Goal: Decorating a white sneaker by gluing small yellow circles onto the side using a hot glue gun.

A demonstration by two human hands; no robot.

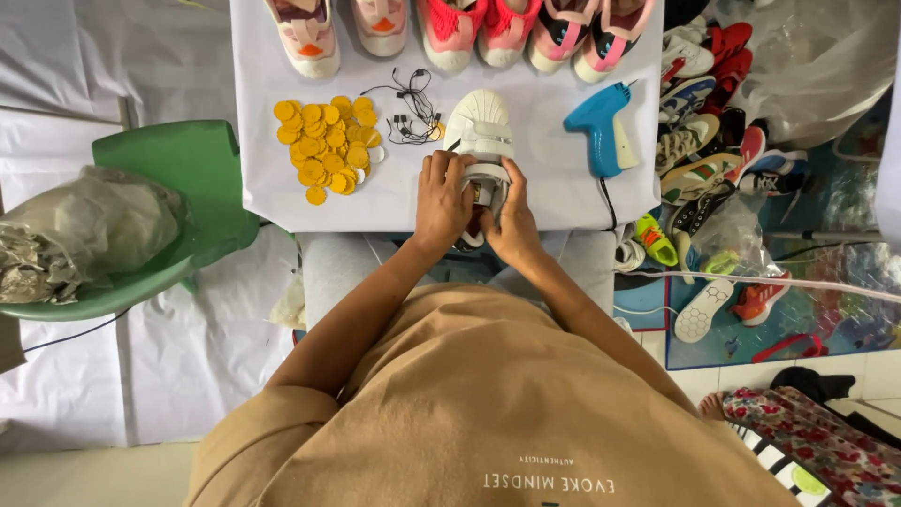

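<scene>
A white sneaker (480, 127) lies on the white table (282, 192), toe pointing away from me. My left hand (441, 202) grips its left side near the tongue. My right hand (511, 221) pinches the tongue and lace area from the right. Both hands close on the shoe, hiding its heel. A pile of round yellow tags (326, 145) lies to the left. A bundle of thin black strings (410, 113) rests between the tags and the shoe. A blue tagging gun (602, 131) lies to the right of the shoe.
Several pink and white sneakers (450, 28) line the table's far edge. A green plastic chair (178, 188) holding crumpled paper (75, 235) stands at left. Many loose shoes (713, 160) are heaped on the floor at right.
</scene>
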